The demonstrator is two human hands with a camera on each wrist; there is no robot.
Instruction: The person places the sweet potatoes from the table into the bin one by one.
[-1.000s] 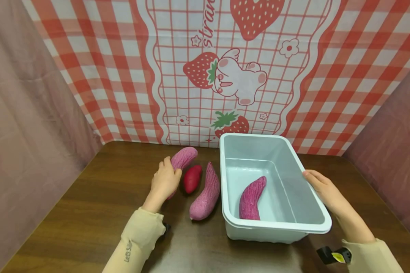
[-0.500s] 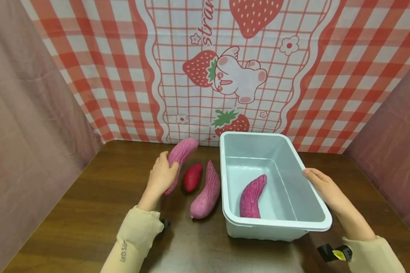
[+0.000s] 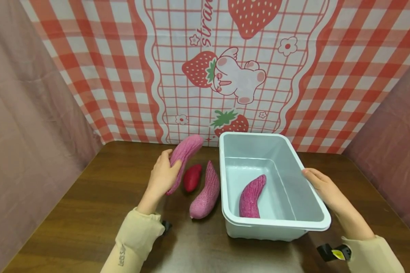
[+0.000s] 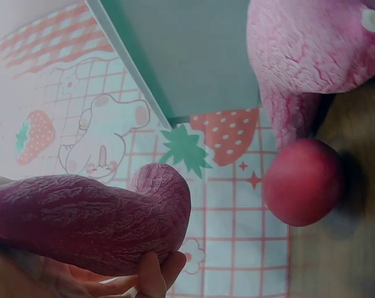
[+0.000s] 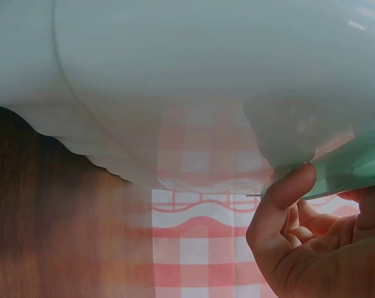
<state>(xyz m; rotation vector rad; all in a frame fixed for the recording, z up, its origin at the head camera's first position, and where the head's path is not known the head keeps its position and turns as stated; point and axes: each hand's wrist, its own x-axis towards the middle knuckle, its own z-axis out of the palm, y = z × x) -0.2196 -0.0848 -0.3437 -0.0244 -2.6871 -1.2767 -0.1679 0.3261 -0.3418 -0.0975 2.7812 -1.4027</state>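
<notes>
With my left hand (image 3: 162,175) curled round the gourd (image 3: 188,148) and my right hand (image 3: 324,187) gripping the tub (image 3: 276,223) steady, I'd lift well clear of the tuber (image 3: 192,177).

This looks like a small curtained booth set up around a dark wood-grain table (image 3: 99,212); whether it stands in a home, a studio or a lab cannot be told. A cloth (image 3: 222,72) with red-and-white checks, printed strawberries (image 3: 199,69) and a cartoon animal (image 3: 242,79) hangs behind the table's far edge, its lettering (image 3: 206,24) running sideways, and plain pinkish drapes (image 3: 30,136) screen the left and right sides
</notes>
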